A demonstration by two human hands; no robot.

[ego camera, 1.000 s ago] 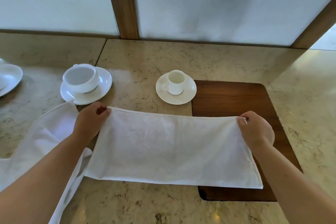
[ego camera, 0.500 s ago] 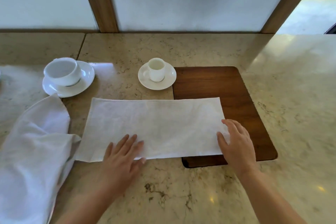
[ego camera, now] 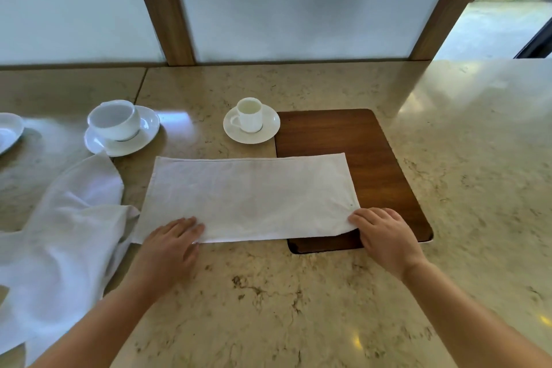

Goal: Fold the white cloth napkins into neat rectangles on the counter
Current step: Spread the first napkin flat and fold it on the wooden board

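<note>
A white napkin [ego camera: 248,197] lies folded into a long rectangle on the marble counter [ego camera: 298,308]. Its right end rests on a dark wooden board [ego camera: 358,134]. My left hand [ego camera: 170,245] is at the napkin's near edge toward the left, fingers on top and thumb at the edge, pinching it. My right hand [ego camera: 385,236] has curled fingers on the near right corner, which is slightly lifted off the board. A second white napkin [ego camera: 59,236] lies crumpled at the left.
A large cup on a saucer [ego camera: 119,125] stands at the back left. A small cup on a saucer [ego camera: 251,119] sits just beyond the napkin. Part of a white dish [ego camera: 9,131] shows at the left edge. Frosted panels with wooden posts back the counter.
Both hands let go of the far corners, pressed flat on the napkin, then slid back to its near edge. The near right corner has risen a little.
</note>
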